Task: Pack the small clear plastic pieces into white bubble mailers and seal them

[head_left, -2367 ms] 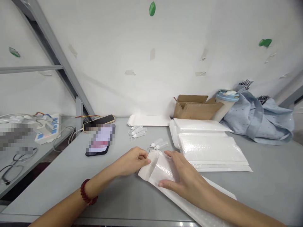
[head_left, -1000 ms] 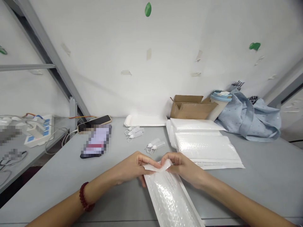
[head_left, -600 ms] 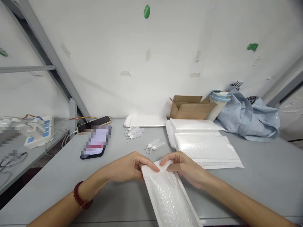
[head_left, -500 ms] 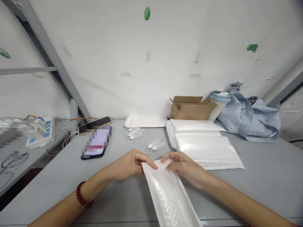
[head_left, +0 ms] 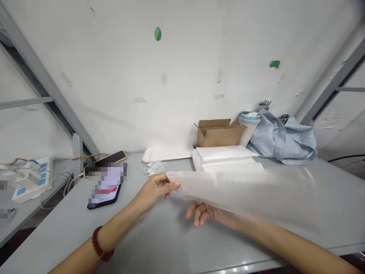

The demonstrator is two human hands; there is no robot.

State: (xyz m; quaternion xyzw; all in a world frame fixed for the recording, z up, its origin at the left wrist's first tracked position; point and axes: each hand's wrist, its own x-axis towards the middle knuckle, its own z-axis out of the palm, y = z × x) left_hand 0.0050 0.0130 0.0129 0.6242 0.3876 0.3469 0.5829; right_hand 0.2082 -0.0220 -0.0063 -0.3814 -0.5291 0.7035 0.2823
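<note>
My left hand (head_left: 155, 188) pinches one end of a white bubble mailer (head_left: 242, 196) and holds it up off the grey table (head_left: 159, 239). The mailer stretches out to the right, smeared by motion. Below it, my right hand (head_left: 203, 214) hovers with its fingers loosely curled and nothing in them. A red bead bracelet (head_left: 100, 243) is on my left wrist. Behind the mailer lies a stack of white bubble mailers (head_left: 225, 156).
Small white dropper bottles (head_left: 154, 167) and a flat white tray (head_left: 167, 153) lie at the back. A cardboard box (head_left: 218, 133), a lidded cup (head_left: 249, 125) and blue cloth (head_left: 282, 139) stand at the right. Two phones (head_left: 107, 179) and a power strip (head_left: 30, 182) lie left.
The mailer left the table and swung up and to the right in my left hand. My right hand released its end and dropped beneath it. The camera turned right.
</note>
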